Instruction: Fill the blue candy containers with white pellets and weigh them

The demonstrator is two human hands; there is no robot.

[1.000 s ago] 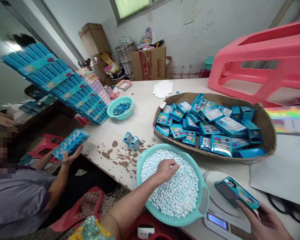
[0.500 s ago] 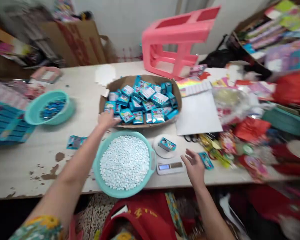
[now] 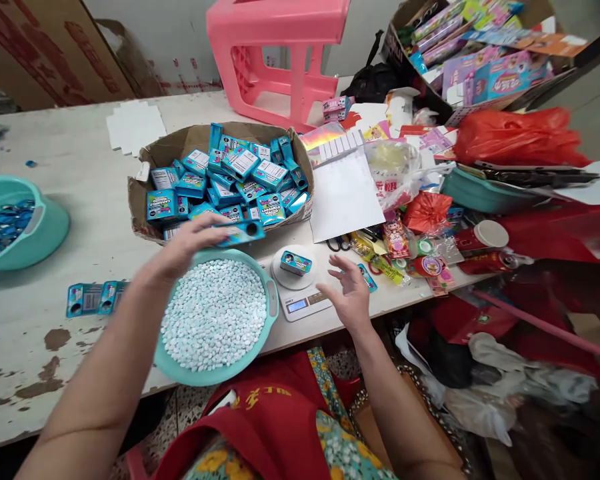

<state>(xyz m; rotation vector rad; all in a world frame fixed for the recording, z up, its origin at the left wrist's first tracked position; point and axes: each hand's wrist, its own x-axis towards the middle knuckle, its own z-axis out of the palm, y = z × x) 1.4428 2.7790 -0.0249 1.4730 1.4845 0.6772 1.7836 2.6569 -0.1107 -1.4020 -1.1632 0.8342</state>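
My left hand (image 3: 187,241) grips a small blue box (image 3: 241,233) over the near edge of the cardboard tray (image 3: 139,200), which holds many blue boxes (image 3: 240,163). Just below it is a turquoise basin (image 3: 190,377) full of pale candies (image 3: 215,313). My right hand (image 3: 349,291) hovers with fingers spread, holding nothing, right of a white scale (image 3: 307,305). One blue box (image 3: 296,262) lies on the scale's round plate. Another blue packet (image 3: 367,277) is partly hidden behind my right hand.
At the left are a basin (image 3: 45,230) of blue wrapped pieces and two flat blue packets (image 3: 84,300). A pink stool (image 3: 300,83) stands behind the tray. Scissors (image 3: 339,243), wrappers, a red bag (image 3: 520,137) and a full carton (image 3: 450,110) are at the right.
My left hand has come away from the boxes in the tray with one blue box in its grip. My right hand stays open near the scale. The view has shifted to the right.
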